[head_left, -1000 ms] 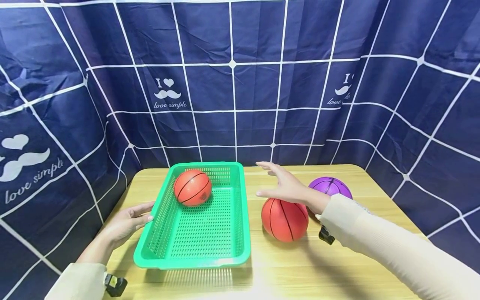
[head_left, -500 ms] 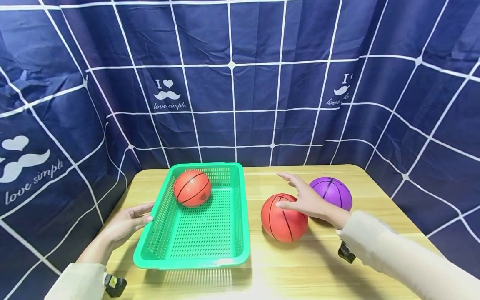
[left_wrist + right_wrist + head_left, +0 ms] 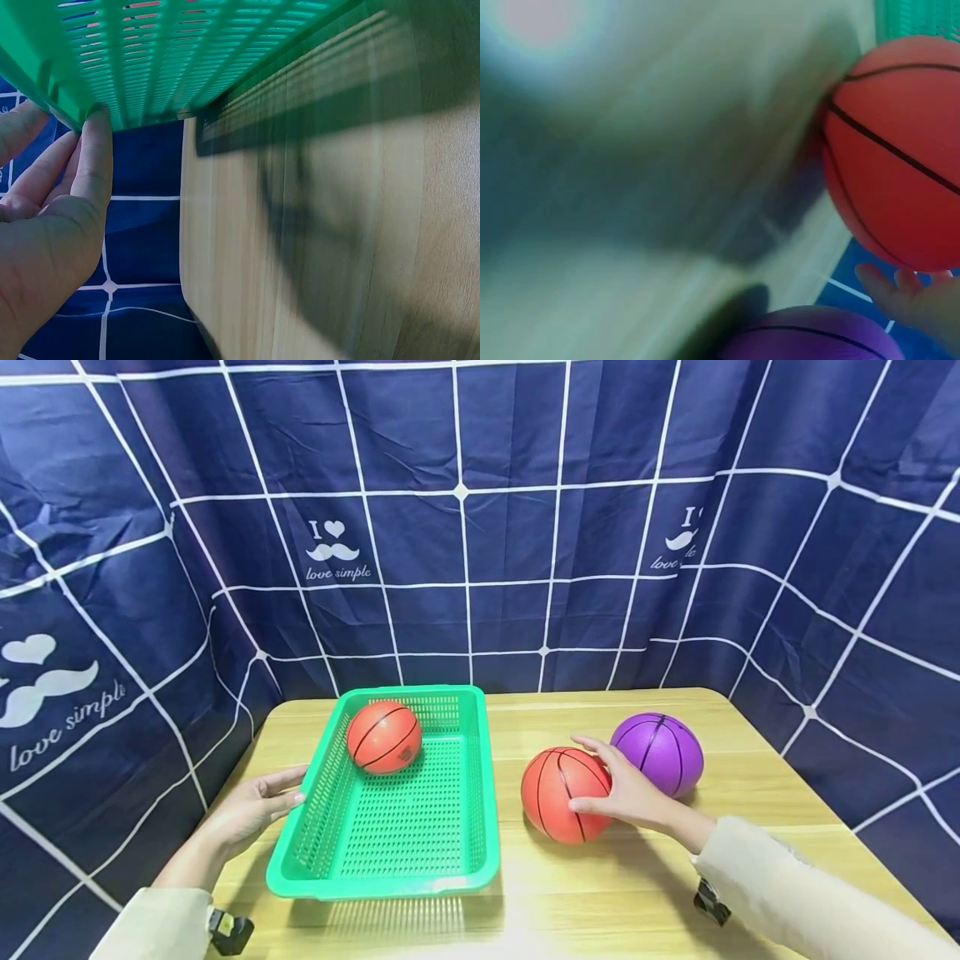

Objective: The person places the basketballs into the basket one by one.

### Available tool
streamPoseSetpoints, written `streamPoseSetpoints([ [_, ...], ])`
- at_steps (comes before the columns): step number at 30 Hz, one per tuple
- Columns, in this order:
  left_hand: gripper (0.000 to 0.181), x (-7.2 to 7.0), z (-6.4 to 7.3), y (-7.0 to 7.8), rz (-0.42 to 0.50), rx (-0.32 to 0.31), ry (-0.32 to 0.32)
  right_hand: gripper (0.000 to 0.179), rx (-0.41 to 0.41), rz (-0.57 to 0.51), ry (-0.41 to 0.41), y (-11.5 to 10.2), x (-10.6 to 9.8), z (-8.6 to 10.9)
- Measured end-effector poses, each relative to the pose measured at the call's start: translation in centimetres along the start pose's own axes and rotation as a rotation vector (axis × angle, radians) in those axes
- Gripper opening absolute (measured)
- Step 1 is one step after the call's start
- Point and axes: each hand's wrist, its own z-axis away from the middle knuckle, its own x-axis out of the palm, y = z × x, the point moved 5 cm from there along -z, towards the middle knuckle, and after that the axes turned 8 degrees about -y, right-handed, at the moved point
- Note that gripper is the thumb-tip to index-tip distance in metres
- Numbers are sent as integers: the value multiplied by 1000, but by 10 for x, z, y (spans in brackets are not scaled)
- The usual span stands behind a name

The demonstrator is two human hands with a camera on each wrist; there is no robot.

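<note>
My left hand (image 3: 247, 810) is at the left rim of a green plastic basket (image 3: 491, 827), thumb and fingertips touching it. In the left wrist view, the thumb (image 3: 91, 161) lies against the basket's slotted wall (image 3: 157, 60). An orange-red basketball (image 3: 384, 739) rests inside at the basket's far left. My right hand (image 3: 637, 789) curves round the right side of another orange-red basketball (image 3: 551, 793) on the table, thumb in front and fingers toward the back. The right wrist view has fingers (image 3: 885, 292) right at the edge of this ball (image 3: 900, 150).
A purple basketball (image 3: 660, 756) sits behind the right hand, close to it. The wooden table (image 3: 600, 902) ends at a dark blue curtain (image 3: 510, 552) with white grid lines, at the back and both sides. The basket stands left of the two loose balls.
My right hand has come down and rightward from above the table onto the right side of the nearer orange-red ball, which has turned slightly. The left hand and basket have stayed put.
</note>
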Motion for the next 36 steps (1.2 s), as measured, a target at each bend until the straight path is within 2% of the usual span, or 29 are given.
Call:
streamPoseSetpoints([
  [5,60,0,0,-1,-5,2,-2,93,44,-4,1,9,7,9],
  [17,61,0,0,2,-3,-3,3,94,46,-35,58,15,8,17],
  [24,62,0,1,1,-12,-8,6,94,54,-51,60,15,8,18],
  [28,63,0,1,1,-24,-19,12,93,43,-65,58,10,5,15],
  [36,63,0,2,3,-62,-38,19,93,-4,-103,42,-16,-9,1],
])
